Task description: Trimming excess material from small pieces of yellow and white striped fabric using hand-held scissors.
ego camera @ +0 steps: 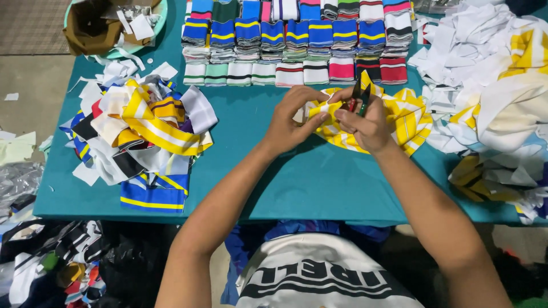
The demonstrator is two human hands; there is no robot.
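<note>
Hands meet at mid-table over the teal table (297,182). The left hand (291,122) pinches one end of a yellow-and-white striped strip (402,117), thumb and fingers closed on the fabric. The right hand (365,122) grips the same strip and also holds small snips (358,97), blades pointing up and away from the body; the frame does not show whether the blades are parted. The rest of the strip lies bunched on the table, just right of the hands.

Step in hand, by judgement: trimming, with the edge held taut between both hands and the snips at the fabric. The next move calls for a steady pinch by the left hand, the edge kept flat, and the blades set square to it, clear of the fingertips.

Left of the hands lies a loose heap of mixed strips (142,131), yellow, white, blue and black. Right of the hands, a larger pile of white and yellow cloth (496,97) reaches the table edge. Beyond the hands stand neat rows of folded striped bands (297,43), blue-and-yellow nearest the middle, red and green along the front row. At the far left corner sits a basin (160,17) with paper scraps.
</note>
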